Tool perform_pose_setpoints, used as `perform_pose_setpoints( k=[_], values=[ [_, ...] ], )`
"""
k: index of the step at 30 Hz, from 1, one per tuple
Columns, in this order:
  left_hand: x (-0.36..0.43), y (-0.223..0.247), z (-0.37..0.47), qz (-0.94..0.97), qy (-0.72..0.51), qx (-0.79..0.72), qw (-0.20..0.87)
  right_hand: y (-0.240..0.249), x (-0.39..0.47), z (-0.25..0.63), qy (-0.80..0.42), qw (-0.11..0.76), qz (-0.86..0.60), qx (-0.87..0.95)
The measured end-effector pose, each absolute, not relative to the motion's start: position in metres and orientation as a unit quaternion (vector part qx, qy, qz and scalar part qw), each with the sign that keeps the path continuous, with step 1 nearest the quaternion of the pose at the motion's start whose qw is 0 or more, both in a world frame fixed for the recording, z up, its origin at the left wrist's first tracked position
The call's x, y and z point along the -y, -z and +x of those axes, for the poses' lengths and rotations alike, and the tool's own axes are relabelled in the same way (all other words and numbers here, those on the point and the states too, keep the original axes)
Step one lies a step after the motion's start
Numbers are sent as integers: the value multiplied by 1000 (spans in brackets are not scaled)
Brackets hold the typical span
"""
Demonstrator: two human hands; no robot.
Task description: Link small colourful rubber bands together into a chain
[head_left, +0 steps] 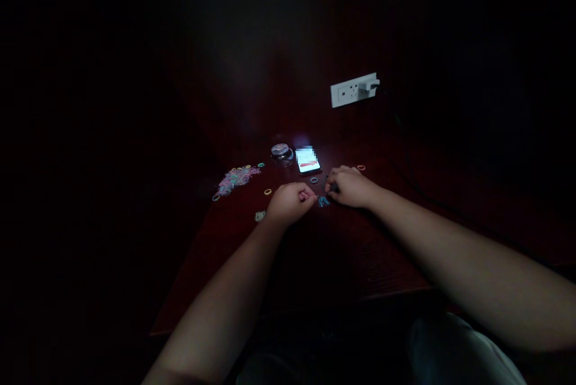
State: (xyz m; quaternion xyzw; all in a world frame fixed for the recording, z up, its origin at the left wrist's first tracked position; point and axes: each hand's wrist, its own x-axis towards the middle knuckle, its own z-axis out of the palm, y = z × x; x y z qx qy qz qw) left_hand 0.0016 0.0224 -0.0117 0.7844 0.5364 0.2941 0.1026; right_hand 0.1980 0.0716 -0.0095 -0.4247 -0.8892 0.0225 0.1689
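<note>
My left hand (290, 204) rests low over the dark red table (234, 253), thumb and fingertips pinched together; anything between them is too small to make out. A little to the right, my right hand (351, 187) is curled with its fingers pressed together, and whatever lies inside is hidden in shadow. Between the hands lies a small cluster of blue elastic bands (323, 201). Just beyond it is a single pale grey-violet band (314, 180). Pale bands (260, 216) are bunched beside my left wrist, and a yellow band (267, 192) lies behind them.
A heap of multicoloured bands (236, 179) spreads at the left edge. Behind my hands stand a clear lidded jar (282, 155) and a lit phone (308, 160). An orange-red band (361, 167) lies beyond my right hand. A wall socket (353, 91) holds a plug; a dark cable runs at right.
</note>
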Motion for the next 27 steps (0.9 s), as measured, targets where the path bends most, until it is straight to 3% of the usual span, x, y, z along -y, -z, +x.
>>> perform_pose_setpoints(
  k=[7, 16, 27],
  values=[
    [-21, 12, 4, 815, -222, -510, 164, 7, -66, 196, -45, 147, -418, 895],
    [-22, 12, -1, 848, -216, -480, 57, 8, -67, 196, -54, 156, -401, 901],
    [-25, 21, 6, 843, -236, -481, 48, 11, -65, 191, -67, 174, -396, 899]
  ],
)
